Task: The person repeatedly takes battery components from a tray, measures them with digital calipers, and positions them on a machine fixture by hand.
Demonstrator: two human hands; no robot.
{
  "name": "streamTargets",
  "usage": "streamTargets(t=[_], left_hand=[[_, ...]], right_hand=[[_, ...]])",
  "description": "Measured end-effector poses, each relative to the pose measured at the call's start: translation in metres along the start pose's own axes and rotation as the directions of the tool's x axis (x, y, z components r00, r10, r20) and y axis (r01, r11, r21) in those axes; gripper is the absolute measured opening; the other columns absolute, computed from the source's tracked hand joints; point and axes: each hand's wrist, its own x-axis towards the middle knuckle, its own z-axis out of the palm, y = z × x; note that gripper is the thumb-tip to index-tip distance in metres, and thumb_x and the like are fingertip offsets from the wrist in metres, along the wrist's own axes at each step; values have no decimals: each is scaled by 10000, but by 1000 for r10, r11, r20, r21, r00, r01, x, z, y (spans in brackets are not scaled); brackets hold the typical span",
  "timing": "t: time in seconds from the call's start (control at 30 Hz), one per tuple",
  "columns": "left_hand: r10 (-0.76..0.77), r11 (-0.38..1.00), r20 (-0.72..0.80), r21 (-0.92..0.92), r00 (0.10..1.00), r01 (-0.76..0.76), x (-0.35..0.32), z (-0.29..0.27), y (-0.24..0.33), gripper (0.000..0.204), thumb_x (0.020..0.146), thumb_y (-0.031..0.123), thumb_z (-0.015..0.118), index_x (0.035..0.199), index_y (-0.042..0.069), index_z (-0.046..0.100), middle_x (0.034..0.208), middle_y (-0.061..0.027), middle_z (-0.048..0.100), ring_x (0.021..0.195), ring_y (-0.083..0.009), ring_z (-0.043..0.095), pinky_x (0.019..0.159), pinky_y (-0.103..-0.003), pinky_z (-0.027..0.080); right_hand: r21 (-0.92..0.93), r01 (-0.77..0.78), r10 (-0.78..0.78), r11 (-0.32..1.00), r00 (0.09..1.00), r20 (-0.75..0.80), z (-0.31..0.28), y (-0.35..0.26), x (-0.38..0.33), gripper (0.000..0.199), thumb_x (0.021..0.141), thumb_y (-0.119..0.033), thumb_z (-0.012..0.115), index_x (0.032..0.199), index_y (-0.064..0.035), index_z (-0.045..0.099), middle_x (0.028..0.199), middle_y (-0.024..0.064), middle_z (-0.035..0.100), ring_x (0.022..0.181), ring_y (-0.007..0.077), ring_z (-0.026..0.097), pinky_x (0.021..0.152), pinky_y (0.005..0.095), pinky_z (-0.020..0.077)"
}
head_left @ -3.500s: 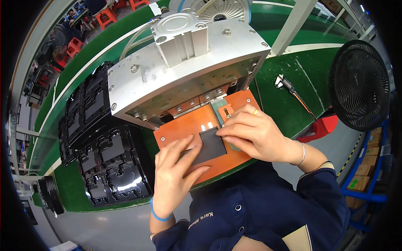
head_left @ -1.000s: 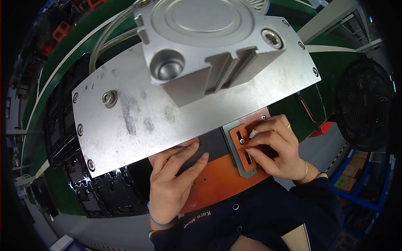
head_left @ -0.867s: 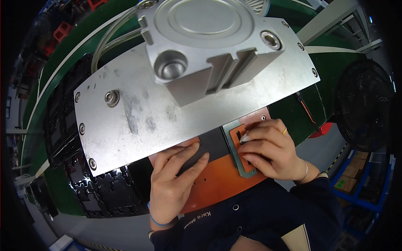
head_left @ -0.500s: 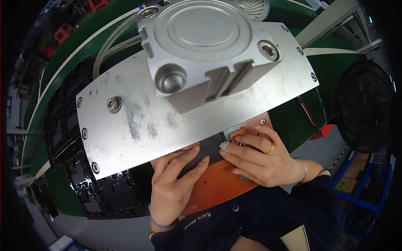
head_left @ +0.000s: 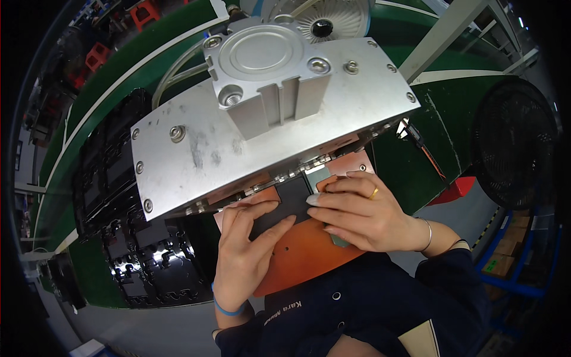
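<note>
A dark grey flat plate lies on an orange base plate, partly under the front edge of a silver metal press. My left hand is closed at the plate's left side, with its thumb and index fingertips on it. Bent over the plate's right edge is my right hand, its fingertips close together. Next to those fingers are a small orange block and a grey-green metal strip. My palms and fingers hide parts of the plate's edges.
A large square cylinder block stands on the press. Shiny black trays lie to the left on the green table. An orange-and-black tool and a black fan are to the right. Behind stands a white fan.
My view has shifted back, so the press looks smaller and more of its front underside and the dark plate shows. Both hands stay at the plate, with slight finger shifts.
</note>
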Motion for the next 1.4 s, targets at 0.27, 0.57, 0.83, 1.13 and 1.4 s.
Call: streamTargets(t=[0.27, 0.57, 0.83, 1.13, 1.4], left_hand=[[90, 982, -28, 168, 996, -84, -11, -7, 31, 402, 692, 28, 657, 1077, 111, 738, 1128, -109, 620, 993, -269, 552, 835, -343, 490], [-326, 748, -133, -642, 936, 169, -19, -13, 10, 458, 1010, 262, 489, 1289, -96, 549, 1148, -217, 664, 995, -285, 672, 825, -366, 549], [-47, 86, 596, -797, 801, 598, -8, -15, 15, 677, 770, -161, 695, 1395, -95, 443, 1065, -168, 684, 946, -183, 664, 849, -283, 521], [-539, 333, 156, -863, 828, 379, -1, -9, 10, 170, 878, 38, 645, 1010, -16, 552, 938, -175, 689, 717, -199, 667, 664, -296, 562], [-579, 282, 143, -888, 803, 362, 1, -5, 12, 109, 884, -7, 608, 953, 16, 526, 849, -146, 687, 590, -168, 677, 529, -256, 580]], right_hand=[[674, -457, 489, 581, 858, 160, -13, -9, 14, 320, 844, -132, 768, 1079, 52, 651, 779, 87, 694, 535, 62, 615, 517, 210, 482], [856, -471, 377, 215, 848, 372, -16, -10, 8, 109, 880, -3, 693, 982, -7, 656, 881, 54, 714, 719, 99, 685, 646, 220, 533], [149, 350, -295, 925, 907, -301, -18, -31, -8, 67, 823, -84, 629, 887, -66, 622, 928, 48, 653, 752, 221, 658, 575, 323, 525], [-297, -812, 686, 503, 584, -434, -49, 137, -170, 404, 714, -20, 700, 1114, -12, 644, 1048, 176, 619, 1033, 367, 586, 918, 420, 482], [-93, -885, 766, 456, 444, -465, -48, 147, -181, 257, 680, -79, 657, 927, -52, 594, 734, 111, 635, 662, 265, 625, 607, 353, 480]])
